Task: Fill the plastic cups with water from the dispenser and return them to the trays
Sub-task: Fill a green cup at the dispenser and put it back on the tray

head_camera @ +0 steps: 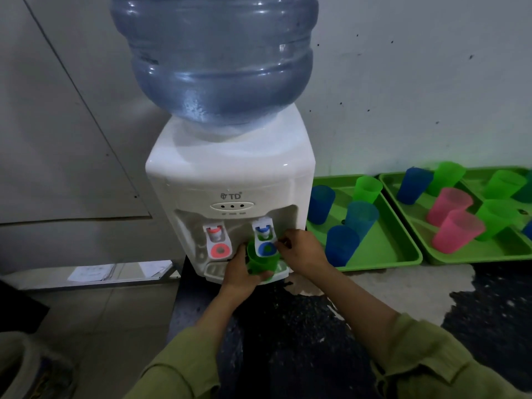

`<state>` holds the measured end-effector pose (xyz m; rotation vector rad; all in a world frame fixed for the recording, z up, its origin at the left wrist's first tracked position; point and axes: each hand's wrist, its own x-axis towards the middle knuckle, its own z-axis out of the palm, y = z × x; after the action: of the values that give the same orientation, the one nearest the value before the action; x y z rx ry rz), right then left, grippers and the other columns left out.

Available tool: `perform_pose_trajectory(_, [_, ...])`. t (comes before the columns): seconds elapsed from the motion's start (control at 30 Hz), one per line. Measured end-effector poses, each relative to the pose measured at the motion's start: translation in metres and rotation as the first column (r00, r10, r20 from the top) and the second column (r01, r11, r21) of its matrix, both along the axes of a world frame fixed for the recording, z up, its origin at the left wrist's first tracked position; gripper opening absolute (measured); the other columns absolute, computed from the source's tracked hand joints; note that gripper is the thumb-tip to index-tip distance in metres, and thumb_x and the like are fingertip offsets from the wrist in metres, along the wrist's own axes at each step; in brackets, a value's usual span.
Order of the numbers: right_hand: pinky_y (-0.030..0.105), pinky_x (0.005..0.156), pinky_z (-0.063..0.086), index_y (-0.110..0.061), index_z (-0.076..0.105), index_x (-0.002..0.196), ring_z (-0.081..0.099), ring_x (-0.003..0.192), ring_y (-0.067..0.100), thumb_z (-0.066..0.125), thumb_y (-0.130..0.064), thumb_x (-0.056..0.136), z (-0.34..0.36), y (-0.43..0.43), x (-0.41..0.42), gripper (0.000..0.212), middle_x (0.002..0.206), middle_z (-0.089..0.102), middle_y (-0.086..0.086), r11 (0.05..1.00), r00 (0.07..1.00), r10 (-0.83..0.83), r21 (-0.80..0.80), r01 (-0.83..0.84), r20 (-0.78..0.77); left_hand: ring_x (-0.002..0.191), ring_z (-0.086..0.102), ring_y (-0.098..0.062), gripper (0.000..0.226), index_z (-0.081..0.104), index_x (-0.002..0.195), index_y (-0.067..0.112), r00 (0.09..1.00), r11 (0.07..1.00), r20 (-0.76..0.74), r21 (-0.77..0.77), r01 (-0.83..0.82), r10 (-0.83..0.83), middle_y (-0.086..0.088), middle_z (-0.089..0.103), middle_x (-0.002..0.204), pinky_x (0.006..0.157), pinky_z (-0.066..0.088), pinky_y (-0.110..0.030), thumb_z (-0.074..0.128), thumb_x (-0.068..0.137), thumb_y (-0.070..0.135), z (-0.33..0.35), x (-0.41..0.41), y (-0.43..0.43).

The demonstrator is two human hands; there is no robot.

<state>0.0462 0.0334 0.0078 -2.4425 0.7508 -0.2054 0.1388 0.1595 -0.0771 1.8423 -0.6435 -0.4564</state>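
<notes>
A white water dispenser [230,180] with a big blue bottle [216,59] stands on a dark counter. My left hand [241,272] grips a green plastic cup [262,262] under the blue tap [264,230], over the drip tray. My right hand [302,250] is at the blue tap's paddle [267,249], fingers curled against its right side. Two green trays sit to the right: the near tray [383,249] holds blue cups and a green one, the far tray [489,254] holds pink, green and blue cups.
The red hot tap [217,240] is left of the cup. A grey wall is close behind. Papers [115,272] lie on a ledge at the left. The dark counter [288,326] has a pale worn patch in front of the trays.
</notes>
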Motion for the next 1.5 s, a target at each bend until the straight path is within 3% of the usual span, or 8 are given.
perform_pose_trajectory(0.3, [0.026, 0.055, 0.028, -0.001, 0.057, 0.07, 0.05, 0.066, 0.021, 0.057, -0.024, 0.088, 0.028, 0.001, -0.014, 0.029, 0.068, 0.053, 0.013, 0.984, 0.988, 0.148, 0.108, -0.142, -0.047, 0.105, 0.058, -0.018, 0.07, 0.044, 0.111, 0.023, 1.0, 1.0, -0.015, 0.015, 0.011, -0.011, 0.005, 0.059, 0.111, 0.087, 0.045, -0.024, 0.086, 0.058, 0.006, -0.003, 0.003, -0.001])
perform_pose_trajectory(0.43, [0.016, 0.038, 0.035, -0.008, 0.054, 0.061, 0.047, 0.039, 0.009, 0.058, -0.021, 0.089, 0.05, 0.0, -0.019, 0.031, 0.051, 0.05, 0.002, 0.902, 0.997, 0.078, 0.424, -0.077, 0.016, 0.112, 0.056, -0.023, 0.075, 0.043, 0.12, 0.018, 0.999, 0.999, 0.0, 0.013, 0.047, -0.047, -0.001, 0.057, 0.118, 0.096, 0.047, -0.04, 0.086, 0.059, 0.007, -0.001, 0.005, -0.001])
perform_pose_trajectory(0.57, [0.021, 0.045, 0.046, -0.001, 0.065, 0.082, 0.051, 0.041, 0.01, 0.056, -0.023, 0.09, 0.061, -0.001, -0.019, 0.025, 0.056, 0.058, 0.002, 0.816, 0.999, -0.01, 0.577, -0.022, 0.052, 0.115, 0.054, -0.022, 0.078, 0.042, 0.12, 0.022, 0.997, 0.998, 0.055, 0.039, 0.058, -0.061, -0.001, 0.056, 0.123, 0.098, 0.046, -0.041, 0.087, 0.058, 0.013, 0.004, 0.003, -0.001])
perform_pose_trajectory(0.63, [0.028, 0.05, 0.049, -0.008, 0.06, 0.07, 0.055, 0.047, 0.015, 0.055, -0.028, 0.091, 0.059, -0.002, -0.019, 0.029, 0.057, 0.058, 0.004, 0.861, 0.998, -0.032, 0.508, -0.002, 0.057, 0.117, 0.054, -0.024, 0.079, 0.043, 0.123, 0.018, 0.996, 0.998, 0.069, 0.041, 0.057, -0.06, -0.005, 0.055, 0.126, 0.099, 0.045, -0.042, 0.087, 0.058, 0.014, 0.006, 0.003, -0.001])
perform_pose_trajectory(0.7, [0.035, 0.052, 0.044, -0.016, 0.047, 0.062, 0.055, 0.06, 0.022, 0.058, -0.032, 0.089, 0.052, -0.007, -0.02, 0.033, 0.06, 0.052, 0.001, 0.962, 0.992, -0.099, 0.262, 0.076, 0.08, 0.12, 0.051, -0.024, 0.081, 0.042, 0.126, 0.015, 0.994, 0.996, 0.084, 0.055, 0.068, -0.073, -0.006, 0.053, 0.13, 0.101, 0.043, -0.041, 0.087, 0.059, 0.016, 0.008, 0.002, -0.001])
perform_pose_trajectory(0.8, [0.031, 0.051, 0.026, -0.016, 0.037, 0.075, 0.044, 0.068, 0.019, 0.07, -0.034, 0.079, 0.044, -0.012, -0.023, 0.038, 0.073, 0.045, 0.0, 0.977, 0.94, -0.212, 0.022, 0.214, 0.269, 0.122, 0.049, -0.021, 0.082, 0.041, 0.129, 0.015, 0.991, 0.994, 0.109, 0.084, 0.068, -0.077, -0.004, 0.051, 0.133, 0.102, 0.04, -0.032, 0.087, 0.06, 0.018, 0.009, 0.002, -0.001])
perform_pose_trajectory(0.97, [0.04, 0.068, 0.044, -0.001, 0.04, 0.115, 0.053, 0.095, 0.032, 0.075, -0.026, 0.074, 0.049, -0.019, -0.014, 0.059, 0.112, 0.051, 0.017, 0.987, 0.921, -0.16, 0.039, 0.156, 0.354, 0.122, 0.048, -0.02, 0.082, 0.041, 0.132, 0.013, 0.987, 0.991, 0.139, 0.121, 0.062, -0.079, -0.005, 0.05, 0.135, 0.1, 0.036, -0.024, 0.085, 0.063, 0.017, 0.011, 0.001, -0.001])
perform_pose_trajectory(1.5, [0.03, 0.063, 0.03, -0.003, 0.041, 0.105, 0.049, 0.082, 0.025, 0.069, -0.023, 0.081, 0.041, -0.026, -0.007, 0.042, 0.099, 0.053, 0.016, 0.996, 0.94, -0.084, 0.009, 0.086, 0.332, 0.124, 0.048, -0.021, 0.084, 0.039, 0.133, 0.015, 0.991, 0.989, 0.122, 0.146, 0.039, -0.057, -0.004, 0.049, 0.137, 0.104, 0.038, -0.032, 0.085, 0.062, 0.018, 0.009, 0.002, -0.003])
